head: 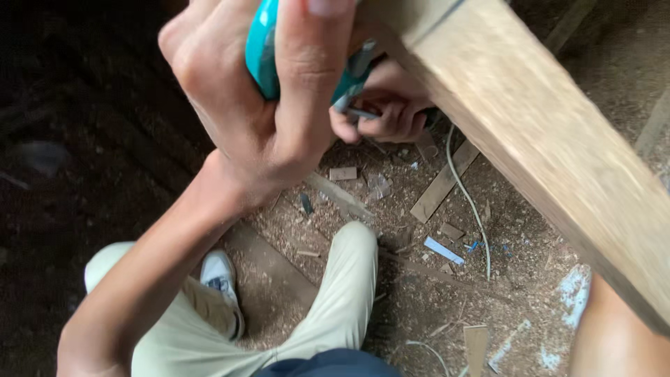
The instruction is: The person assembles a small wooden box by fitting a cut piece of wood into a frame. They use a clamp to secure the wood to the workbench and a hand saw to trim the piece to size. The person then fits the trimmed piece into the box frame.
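My left hand (258, 112) is clenched around the body of a teal power tool (264, 49), close to the camera at the top centre. Just beyond it, my right hand (387, 108) curls its fingers around the tool's grey metal front end (356, 84), beside the underside of a thick wooden beam (544, 132). The beam runs diagonally from top centre to the right edge. It hides most of my right forearm (614, 335), which shows only at the lower right.
Below are my beige trouser legs (342, 293) and a white shoe (222, 279) on a dirt floor covered in sawdust. Wood offcuts (441, 183), a pale cord (469, 202) and blue scraps (444, 250) lie scattered there. The left side is dark.
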